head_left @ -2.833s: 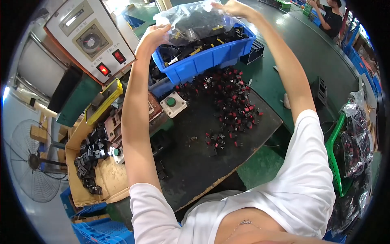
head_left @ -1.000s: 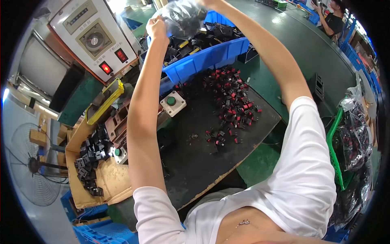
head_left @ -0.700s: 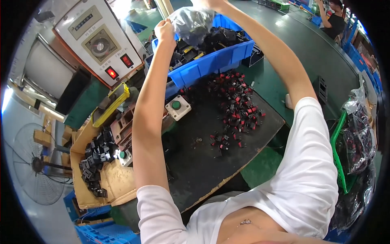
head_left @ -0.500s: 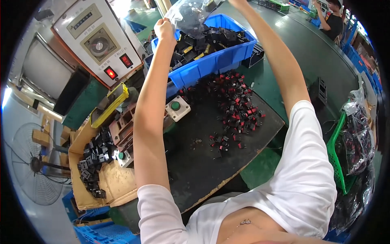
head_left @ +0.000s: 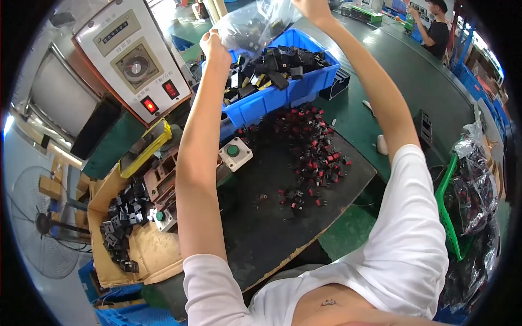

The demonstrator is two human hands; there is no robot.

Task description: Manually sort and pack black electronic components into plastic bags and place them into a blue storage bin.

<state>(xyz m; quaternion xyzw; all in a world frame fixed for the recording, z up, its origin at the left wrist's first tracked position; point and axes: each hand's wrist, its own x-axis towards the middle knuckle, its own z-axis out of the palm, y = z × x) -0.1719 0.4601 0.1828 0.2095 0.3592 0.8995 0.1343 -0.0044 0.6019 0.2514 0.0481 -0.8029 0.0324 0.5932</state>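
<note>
A clear plastic bag (head_left: 260, 23) with dark parts inside hangs over the blue bin (head_left: 272, 102) at the far side of the bench. My left hand (head_left: 214, 45) is closed on the bag's left edge. On the opposite side, my right hand (head_left: 314, 8) grips the bag near the top of the picture, its fingertips partly cut off. Black plastic housings (head_left: 283, 64), some with yellow parts, are heaped in the bin beneath. A loose pile of small red-and-black switches (head_left: 321, 155) lies on the dark bench top (head_left: 255, 239).
At left stands a control box (head_left: 133, 60) with a dial and red switches. Two green push buttons (head_left: 232, 150) flank a press fixture (head_left: 161, 176). A cardboard box (head_left: 157, 247) holds black parts. A green basket (head_left: 447, 212) is at right; a co-worker (head_left: 436, 30) stands far right.
My right hand has come left and into view with the bag. More black housings show in the bin, heaped higher at its middle. The view has shifted slightly.
</note>
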